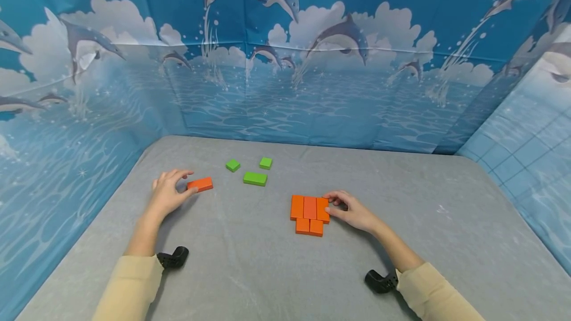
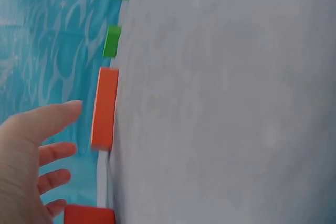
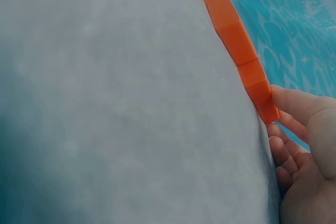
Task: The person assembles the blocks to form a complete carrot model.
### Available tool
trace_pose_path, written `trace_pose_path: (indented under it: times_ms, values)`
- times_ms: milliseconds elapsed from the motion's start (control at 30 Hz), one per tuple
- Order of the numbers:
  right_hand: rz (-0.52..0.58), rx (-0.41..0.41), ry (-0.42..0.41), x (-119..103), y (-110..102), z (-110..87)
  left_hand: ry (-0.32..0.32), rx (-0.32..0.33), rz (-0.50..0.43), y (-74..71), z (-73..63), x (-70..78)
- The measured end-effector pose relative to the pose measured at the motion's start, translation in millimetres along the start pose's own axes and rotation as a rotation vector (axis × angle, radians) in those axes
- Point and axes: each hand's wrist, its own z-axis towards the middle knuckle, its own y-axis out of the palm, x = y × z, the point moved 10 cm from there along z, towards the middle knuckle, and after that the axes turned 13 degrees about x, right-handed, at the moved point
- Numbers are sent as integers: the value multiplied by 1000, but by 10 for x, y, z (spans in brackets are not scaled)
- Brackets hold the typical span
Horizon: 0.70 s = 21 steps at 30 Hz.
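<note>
At the left, my left hand [image 1: 167, 193] reaches round the near end of an orange block [image 1: 202, 184], fingers apart. The left wrist view shows the thumb [image 2: 68, 109] off the orange block [image 2: 105, 108], with a gap between. A second red-orange block [image 2: 89, 215] shows by the lower fingertips there; in the head view it cannot be made out. My right hand [image 1: 354, 211] pinches the rightmost orange block [image 1: 322, 209] of a flat group, three longer blocks above two shorter ones [image 1: 309, 227]. In the right wrist view the thumb [image 3: 286, 98] touches that end block [image 3: 262, 98].
Between the hands and farther back lie a longer green block [image 1: 255, 178] and two small green blocks, one left [image 1: 233, 165] and one right [image 1: 265, 163]. The grey cloth surface [image 1: 250, 271] ends at a dolphin-print curtain [image 1: 285, 108]. Black devices [image 1: 381, 281] sit at both wrists.
</note>
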Motion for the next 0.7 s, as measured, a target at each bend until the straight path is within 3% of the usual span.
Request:
trace_pose_path:
  times_ms: [167, 333, 700]
  values:
    - [5, 0, 0, 6, 3, -3, -7, -77, 44, 36, -46, -131]
    - [12, 3, 10, 19, 2, -1, 8, -122, 75, 78, -74, -159]
    - [6, 2, 13, 31, -3, -8, 17, -154, 128, 128, -76, -168]
